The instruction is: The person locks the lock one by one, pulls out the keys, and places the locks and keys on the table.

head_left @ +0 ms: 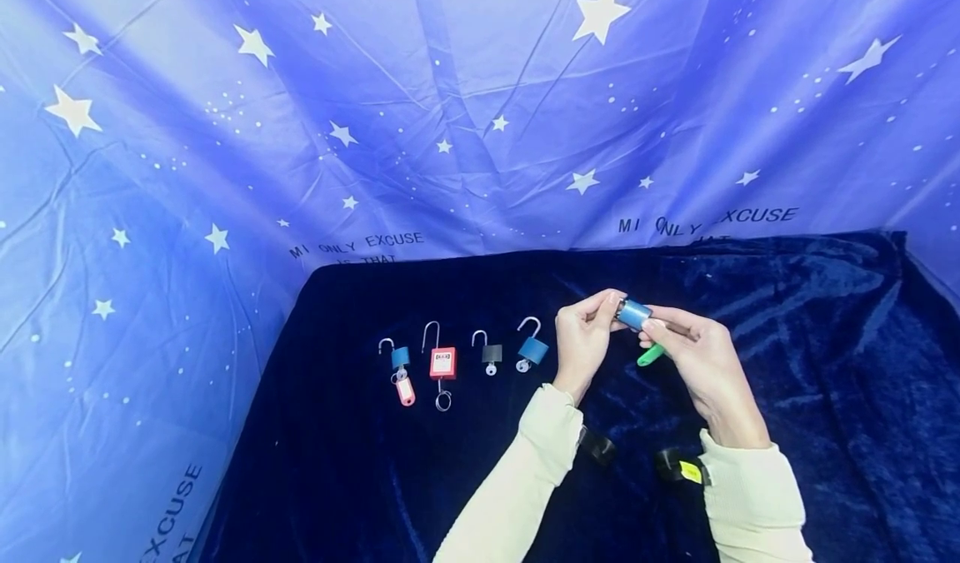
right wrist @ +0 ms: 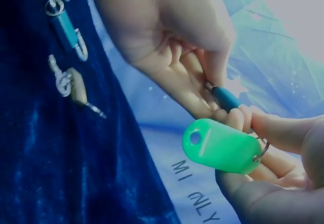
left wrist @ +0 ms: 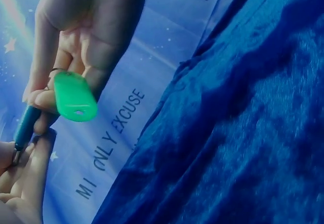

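Raised over the dark cloth, a small blue padlock (head_left: pixel 635 314) is held between both hands. My left hand (head_left: pixel 587 330) pinches it at the metal shackle end, and the fingers hide most of the shackle. My right hand (head_left: pixel 701 359) grips the blue body from the other side. A green key tag (right wrist: pixel 223 145) hangs from a metal ring (right wrist: pixel 261 150) at the right hand's fingers; in the left wrist view the tag (left wrist: pixel 76 97) dangles below that palm. The key itself is hidden by the fingers.
Left of the hands, a row lies on the dark blue velvet cloth (head_left: pixel 337 480): a blue padlock with a red tag (head_left: pixel 405 391), a red padlock (head_left: pixel 443 363), a grey padlock (head_left: pixel 491 353) and another blue padlock (head_left: pixel 533 349). Their shackles stand open. A starry curtain (head_left: pixel 465 188) rises behind.
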Available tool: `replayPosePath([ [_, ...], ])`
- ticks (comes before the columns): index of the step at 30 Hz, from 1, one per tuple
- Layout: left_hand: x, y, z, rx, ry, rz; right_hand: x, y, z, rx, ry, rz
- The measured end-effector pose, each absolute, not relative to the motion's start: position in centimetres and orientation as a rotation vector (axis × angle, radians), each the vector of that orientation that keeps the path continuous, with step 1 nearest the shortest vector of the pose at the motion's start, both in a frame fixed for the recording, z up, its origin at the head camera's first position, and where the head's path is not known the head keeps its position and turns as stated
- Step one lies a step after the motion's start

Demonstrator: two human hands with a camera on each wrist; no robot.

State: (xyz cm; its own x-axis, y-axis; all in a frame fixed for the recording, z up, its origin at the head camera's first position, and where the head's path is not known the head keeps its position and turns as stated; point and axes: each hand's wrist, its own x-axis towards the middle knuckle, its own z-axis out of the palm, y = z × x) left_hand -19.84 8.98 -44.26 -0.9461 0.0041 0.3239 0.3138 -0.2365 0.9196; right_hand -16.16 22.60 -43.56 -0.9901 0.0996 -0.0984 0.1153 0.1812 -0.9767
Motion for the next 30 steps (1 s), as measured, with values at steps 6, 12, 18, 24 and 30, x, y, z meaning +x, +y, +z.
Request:
replayPosePath([
  [6, -20.6, 9.4, -46.0, -0.244, -1.788, -2.329, -15.7, 21.4, -42.1, 0.180, 2.387, -2.008],
  [12, -20.3, 9.5, -46.2, -0.229, -1.822, -2.316, -15.6, 21.3, -42.1, 0.195, 2.416, -1.978],
  [18, -20.5, 9.3, -46.0, -0.292, -1.835, -2.303, -15.5, 21.4, -42.1, 0.181, 2.379, -1.996],
  [24, -20.8, 8.5, -45.0, -0.389, -1.824, -2.345, -15.5, 21.4, -42.0, 0.128, 2.260, -2.156],
  [30, -22.4, 9.1, -48.2, -0.458, -1.824, -2.415, -15.5, 21.7, -42.2, 0.153, 2.255, -2.215],
])
